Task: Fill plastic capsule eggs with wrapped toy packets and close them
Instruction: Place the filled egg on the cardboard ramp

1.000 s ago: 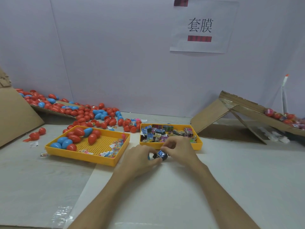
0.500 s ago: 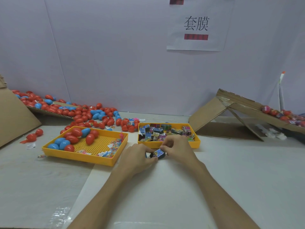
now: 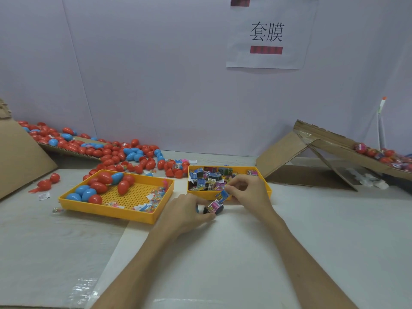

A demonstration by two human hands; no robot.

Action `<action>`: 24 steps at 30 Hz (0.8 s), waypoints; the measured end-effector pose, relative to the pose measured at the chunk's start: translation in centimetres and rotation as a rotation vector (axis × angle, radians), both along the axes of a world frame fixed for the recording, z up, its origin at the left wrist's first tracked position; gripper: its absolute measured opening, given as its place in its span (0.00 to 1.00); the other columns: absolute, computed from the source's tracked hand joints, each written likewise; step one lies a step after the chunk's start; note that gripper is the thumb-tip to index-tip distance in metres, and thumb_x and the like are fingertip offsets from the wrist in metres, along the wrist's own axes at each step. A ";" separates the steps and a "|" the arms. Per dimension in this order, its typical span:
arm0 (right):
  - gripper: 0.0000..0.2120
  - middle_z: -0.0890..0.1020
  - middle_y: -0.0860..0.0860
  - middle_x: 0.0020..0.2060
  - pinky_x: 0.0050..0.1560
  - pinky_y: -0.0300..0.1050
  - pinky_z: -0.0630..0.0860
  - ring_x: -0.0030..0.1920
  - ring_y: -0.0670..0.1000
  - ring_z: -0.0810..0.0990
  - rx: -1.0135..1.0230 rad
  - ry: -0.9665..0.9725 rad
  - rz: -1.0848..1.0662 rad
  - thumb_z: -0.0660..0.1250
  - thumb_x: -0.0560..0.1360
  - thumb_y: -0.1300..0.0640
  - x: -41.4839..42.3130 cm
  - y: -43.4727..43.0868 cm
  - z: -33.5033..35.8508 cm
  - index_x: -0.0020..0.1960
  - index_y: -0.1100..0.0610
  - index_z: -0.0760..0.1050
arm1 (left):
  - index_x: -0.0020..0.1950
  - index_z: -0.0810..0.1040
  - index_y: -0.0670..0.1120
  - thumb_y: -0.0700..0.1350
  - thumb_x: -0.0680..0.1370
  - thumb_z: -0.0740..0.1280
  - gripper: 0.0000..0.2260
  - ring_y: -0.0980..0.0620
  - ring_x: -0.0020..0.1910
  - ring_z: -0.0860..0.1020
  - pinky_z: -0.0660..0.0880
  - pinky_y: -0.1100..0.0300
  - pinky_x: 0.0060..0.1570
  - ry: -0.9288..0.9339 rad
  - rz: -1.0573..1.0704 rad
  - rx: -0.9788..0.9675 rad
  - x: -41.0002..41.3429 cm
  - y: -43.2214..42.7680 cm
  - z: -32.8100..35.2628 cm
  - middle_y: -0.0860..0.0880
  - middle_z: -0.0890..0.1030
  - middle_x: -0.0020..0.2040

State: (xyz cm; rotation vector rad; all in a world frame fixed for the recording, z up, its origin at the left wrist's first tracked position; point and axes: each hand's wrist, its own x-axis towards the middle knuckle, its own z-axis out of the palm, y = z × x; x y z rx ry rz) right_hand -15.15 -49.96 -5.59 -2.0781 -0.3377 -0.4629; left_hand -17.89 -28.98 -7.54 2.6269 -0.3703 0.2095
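Note:
My left hand (image 3: 187,211) grips a small dark capsule piece with a pink-and-silver wrapped packet (image 3: 214,206) sticking out of it, low over the white table. A sliver of blue shows inside that hand. My right hand (image 3: 249,192) pinches a blue-and-yellow wrapped packet (image 3: 222,195) just above and right of the pink one. Behind my right hand stands the yellow tray (image 3: 266,185) of several wrapped toy packets. The larger yellow tray (image 3: 116,211) on the left holds several red and blue capsule eggs (image 3: 98,186) and a few small clear packets.
A big pile of red and blue eggs (image 3: 116,152) lies along the back left by cardboard sheets (image 3: 20,161). A folded cardboard ramp (image 3: 312,157) with wrapped eggs on it stands at the right. A paper sign (image 3: 267,34) hangs on the wall.
My hands have drawn slightly apart. The right hand has lifted a blue packet away from the left hand's piece, and a pink packet now shows there.

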 end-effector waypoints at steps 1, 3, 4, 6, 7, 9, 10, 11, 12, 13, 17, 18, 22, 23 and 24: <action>0.05 0.85 0.48 0.34 0.40 0.48 0.84 0.36 0.48 0.84 0.044 0.027 0.036 0.77 0.73 0.60 -0.2 0.2 0.1 0.40 0.54 0.84 | 0.58 0.82 0.65 0.75 0.69 0.64 0.24 0.60 0.41 0.79 0.73 0.59 0.35 0.028 -0.015 -0.072 -0.1 0.2 0.2 0.60 0.85 0.44; 0.05 0.86 0.50 0.35 0.42 0.54 0.84 0.38 0.51 0.86 0.107 0.057 0.103 0.77 0.73 0.61 -0.5 0.6 0.4 0.40 0.53 0.84 | 0.56 0.84 0.63 0.76 0.69 0.64 0.25 0.64 0.43 0.79 0.72 0.62 0.37 0.071 -0.010 -0.250 -0.1 0.3 0.6 0.63 0.84 0.43; 0.04 0.86 0.51 0.36 0.43 0.56 0.84 0.39 0.53 0.86 0.141 0.073 0.139 0.76 0.73 0.62 -0.6 0.7 0.4 0.41 0.54 0.84 | 0.56 0.85 0.60 0.73 0.71 0.66 0.23 0.64 0.43 0.80 0.72 0.63 0.38 0.092 -0.002 -0.343 -0.1 0.4 0.8 0.63 0.83 0.40; 0.02 0.86 0.53 0.38 0.45 0.57 0.84 0.41 0.55 0.86 0.203 0.116 0.209 0.76 0.73 0.63 -0.7 1.0 0.6 0.44 0.57 0.85 | 0.49 0.85 0.57 0.68 0.77 0.65 0.18 0.61 0.38 0.81 0.71 0.64 0.38 0.126 -0.002 -0.477 0.0 0.3 1.2 0.60 0.80 0.31; 0.02 0.86 0.53 0.39 0.46 0.58 0.84 0.42 0.56 0.86 0.223 0.144 0.240 0.76 0.73 0.63 -0.8 1.1 0.7 0.44 0.57 0.86 | 0.46 0.85 0.56 0.66 0.78 0.64 0.16 0.61 0.34 0.79 0.71 0.65 0.37 0.133 -0.008 -0.504 0.0 0.1 1.4 0.58 0.79 0.28; 0.03 0.87 0.53 0.40 0.47 0.57 0.84 0.44 0.56 0.87 0.246 0.196 0.286 0.76 0.74 0.62 -0.9 1.4 0.8 0.45 0.55 0.86 | 0.45 0.85 0.56 0.61 0.80 0.66 0.13 0.62 0.30 0.75 0.71 0.67 0.36 0.158 -0.037 -0.536 -0.2 -0.2 1.6 0.54 0.77 0.27; 0.03 0.87 0.53 0.40 0.48 0.57 0.84 0.44 0.56 0.86 0.249 0.210 0.300 0.76 0.74 0.61 -1.0 1.5 0.8 0.45 0.54 0.86 | 0.45 0.85 0.55 0.57 0.80 0.68 0.10 0.62 0.29 0.74 0.70 0.69 0.34 0.181 -0.059 -0.560 -0.4 -0.3 1.7 0.54 0.77 0.27; 0.03 0.87 0.53 0.40 0.48 0.57 0.84 0.44 0.55 0.86 0.244 0.215 0.307 0.76 0.74 0.61 -1.0 1.6 0.9 0.45 0.54 0.86 | 0.44 0.85 0.54 0.52 0.81 0.68 0.09 0.63 0.29 0.74 0.69 0.71 0.32 0.204 -0.079 -0.583 -0.4 -0.4 1.7 0.55 0.77 0.27; 0.04 0.87 0.52 0.40 0.47 0.56 0.84 0.44 0.54 0.86 0.235 0.213 0.308 0.76 0.74 0.61 -1.0 1.7 0.9 0.45 0.53 0.86 | 0.43 0.85 0.53 0.49 0.81 0.69 0.08 0.64 0.28 0.73 0.68 0.73 0.30 0.224 -0.093 -0.599 -0.5 -0.5 1.7 0.56 0.77 0.27; 0.04 0.87 0.51 0.40 0.47 0.54 0.84 0.44 0.53 0.86 0.230 0.206 0.306 0.75 0.74 0.61 -1.1 1.7 0.9 0.45 0.53 0.86 | 0.43 0.85 0.52 0.47 0.81 0.69 0.08 0.64 0.27 0.72 0.67 0.73 0.28 0.240 -0.102 -0.608 -0.5 -0.5 1.8 0.56 0.77 0.26; 0.04 0.86 0.50 0.41 0.41 0.45 0.82 0.42 0.49 0.85 0.238 0.154 0.281 0.74 0.76 0.59 -1.2 2.0 0.9 0.49 0.52 0.84 | 0.42 0.86 0.53 0.48 0.80 0.71 0.08 0.61 0.25 0.70 0.65 0.68 0.25 0.304 -0.078 -0.702 -0.7 -0.5 1.9 0.53 0.77 0.28; 0.05 0.86 0.50 0.42 0.41 0.44 0.82 0.41 0.50 0.85 0.240 0.138 0.262 0.75 0.75 0.58 -1.2 2.0 1.0 0.50 0.52 0.83 | 0.41 0.86 0.53 0.49 0.80 0.71 0.08 0.60 0.25 0.69 0.64 0.67 0.25 0.310 -0.067 -0.734 -0.7 -0.4 1.8 0.53 0.77 0.29; 0.13 0.84 0.55 0.42 0.40 0.49 0.83 0.40 0.55 0.85 0.266 0.148 0.222 0.78 0.71 0.53 -1.2 2.1 1.1 0.49 0.55 0.77 | 0.43 0.86 0.52 0.52 0.79 0.71 0.08 0.59 0.25 0.68 0.64 0.66 0.25 0.275 -0.041 -0.832 -0.5 0.0 1.9 0.53 0.76 0.29; 0.12 0.83 0.55 0.41 0.41 0.51 0.84 0.39 0.55 0.84 0.256 0.168 0.242 0.78 0.71 0.53 -1.2 2.1 1.0 0.47 0.55 0.77 | 0.43 0.86 0.52 0.53 0.79 0.72 0.08 0.58 0.25 0.68 0.64 0.66 0.25 0.266 -0.034 -0.846 -0.5 0.0 1.9 0.53 0.76 0.29; 0.11 0.83 0.55 0.39 0.43 0.55 0.84 0.38 0.54 0.83 0.244 0.191 0.267 0.78 0.72 0.54 -1.2 2.1 0.9 0.45 0.56 0.77 | 0.44 0.86 0.51 0.53 0.79 0.72 0.08 0.58 0.25 0.69 0.65 0.66 0.25 0.262 -0.032 -0.853 -0.5 0.0 1.9 0.52 0.76 0.29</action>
